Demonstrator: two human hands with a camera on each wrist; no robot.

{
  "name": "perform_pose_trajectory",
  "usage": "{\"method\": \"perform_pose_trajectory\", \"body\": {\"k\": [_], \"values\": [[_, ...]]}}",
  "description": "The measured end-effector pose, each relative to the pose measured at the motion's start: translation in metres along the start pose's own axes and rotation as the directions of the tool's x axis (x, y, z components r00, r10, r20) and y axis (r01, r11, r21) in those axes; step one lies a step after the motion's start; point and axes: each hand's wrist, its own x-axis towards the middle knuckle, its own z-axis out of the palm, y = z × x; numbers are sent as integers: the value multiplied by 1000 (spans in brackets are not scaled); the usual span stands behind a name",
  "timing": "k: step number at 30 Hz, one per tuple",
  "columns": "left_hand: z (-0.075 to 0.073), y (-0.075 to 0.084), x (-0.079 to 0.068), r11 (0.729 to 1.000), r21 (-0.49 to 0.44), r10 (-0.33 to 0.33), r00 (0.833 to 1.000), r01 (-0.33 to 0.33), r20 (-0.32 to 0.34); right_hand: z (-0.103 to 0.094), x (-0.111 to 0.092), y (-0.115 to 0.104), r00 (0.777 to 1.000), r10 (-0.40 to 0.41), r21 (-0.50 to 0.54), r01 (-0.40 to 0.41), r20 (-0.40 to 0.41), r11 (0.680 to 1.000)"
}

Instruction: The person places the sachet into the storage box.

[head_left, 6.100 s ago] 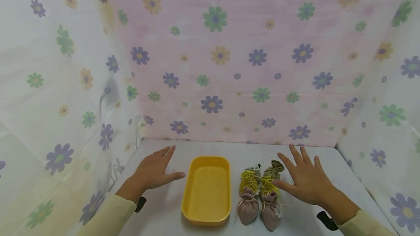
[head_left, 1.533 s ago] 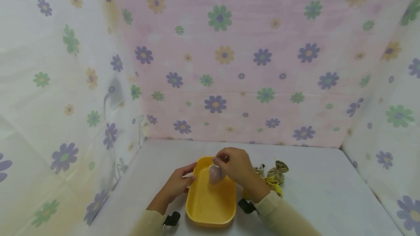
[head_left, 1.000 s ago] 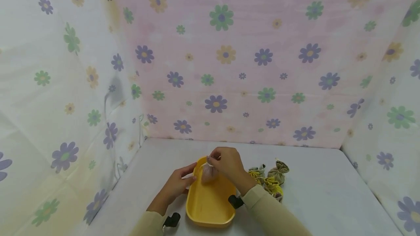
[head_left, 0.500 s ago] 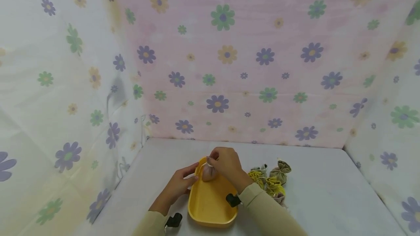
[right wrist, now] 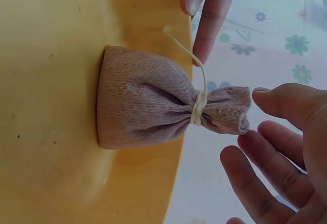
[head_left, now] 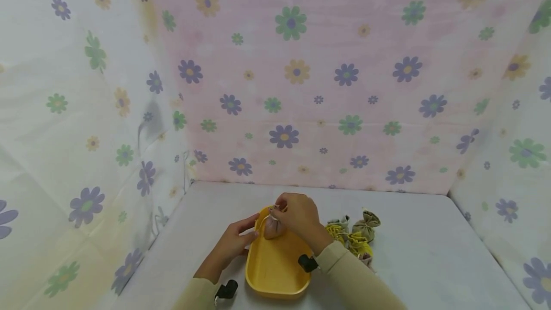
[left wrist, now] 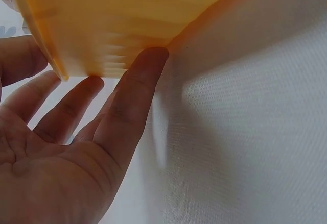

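A pinkish-brown drawstring pouch [head_left: 272, 228] stands upright in the far left corner of the yellow tray [head_left: 277, 274]. In the right wrist view, cream cord ties the neck of this pouch [right wrist: 148, 99]. My right hand [head_left: 299, 214] is at the pouch's top; its thumb and fingers are spread around the gathered cloth, just off it. My left hand [head_left: 232, 240] grips the tray's left side, thumb over the rim. Seen from the left wrist, the fingers [left wrist: 135, 91] lie against the outside of the tray wall.
Right of the tray lie more pouches: an olive one [head_left: 366, 226], a grey-green one [head_left: 343, 222], yellow ones [head_left: 358, 244] and a pink one [head_left: 367, 260], partly behind my right sleeve [head_left: 353, 276]. Flowered cloth [head_left: 320, 123] walls in the white table [head_left: 413, 243].
Six seconds ago both hands hovered open and the pouch lay on the table. Since then my right hand has carried it into the tray's far left corner and let go; my left hand now grips the tray.
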Motion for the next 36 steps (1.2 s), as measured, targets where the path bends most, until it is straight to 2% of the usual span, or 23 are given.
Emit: {"method": "perform_pose_trajectory", "body": {"k": [7,13,19,31,36], "values": [[1,0,0,1000,8,-2,1000,2,-8,-8,-4,0,1000,-20,-3,20,-18,1000],[1,1,-1,1000,8,-5,1000,5,-3,-13,-10,5,1000,-18,51,19,-25,998],[1,3,-2,1000,-9,7,1000,-6,13,-21,-22,12,996,-58,82,63,-64,995],[2,3,-1,1000,-1,-27,1000,27,-11,-41,-47,25,989,-87,110,101,-121,989],[2,3,0,1000,-5,-19,1000,19,-10,-49,-54,30,990,-73,101,85,-119,991]]}}
